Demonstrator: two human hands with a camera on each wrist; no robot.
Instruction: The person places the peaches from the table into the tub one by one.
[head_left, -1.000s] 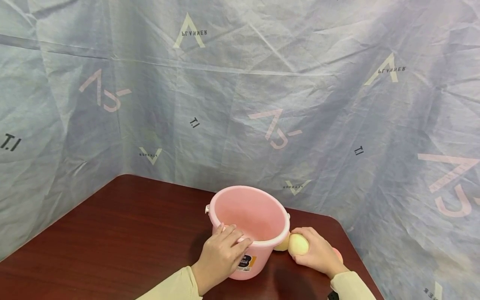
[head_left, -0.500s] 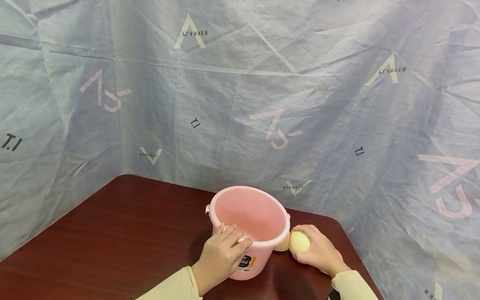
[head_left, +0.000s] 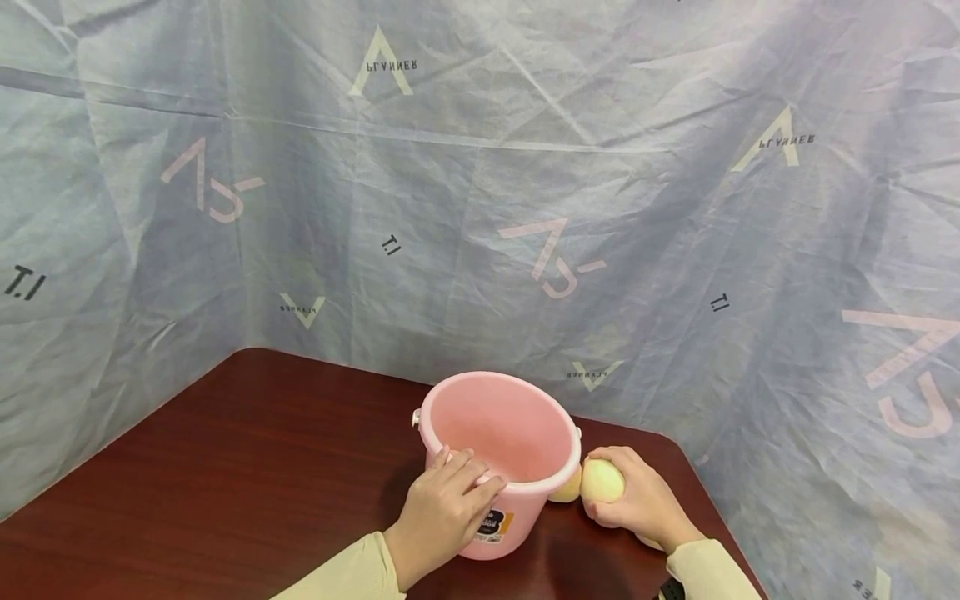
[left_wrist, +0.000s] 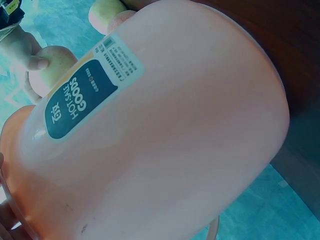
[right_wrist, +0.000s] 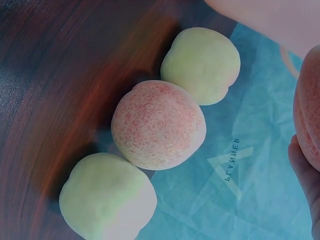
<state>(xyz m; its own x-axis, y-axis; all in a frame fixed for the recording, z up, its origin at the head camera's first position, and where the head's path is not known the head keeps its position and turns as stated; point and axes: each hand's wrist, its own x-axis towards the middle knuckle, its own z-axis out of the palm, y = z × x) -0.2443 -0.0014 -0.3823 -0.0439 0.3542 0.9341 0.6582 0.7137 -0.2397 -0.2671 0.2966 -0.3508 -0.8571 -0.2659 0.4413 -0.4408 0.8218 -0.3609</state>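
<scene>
In the head view a pink plastic bucket (head_left: 487, 425) stands upright on the table, with a dark label on its side. My left hand (head_left: 438, 508) grips the near rim, fingers over the edge. Right of the bucket, my right hand (head_left: 637, 500) holds a peach (head_left: 602, 481), pale yellow on the side facing the head camera. The left wrist view shows this held peach (left_wrist: 55, 67) beyond the label. On the table below it, the right wrist view shows a reddish peach (right_wrist: 159, 125) between a pale peach (right_wrist: 200, 65) and another pale peach (right_wrist: 107, 197).
The dark red-brown table (head_left: 247, 467) extends to the left of the bucket. Grey-blue printed cloth (head_left: 450, 208) hangs behind the table and along both sides. A peach (head_left: 566, 487) shows partly behind the bucket's right side. The bucket's handle (left_wrist: 214, 229) hangs at its side.
My right hand has shifted slightly right with the peach, away from the bucket. The reddish fruit behind this hand has gone out of sight. My left hand stays on the rim.
</scene>
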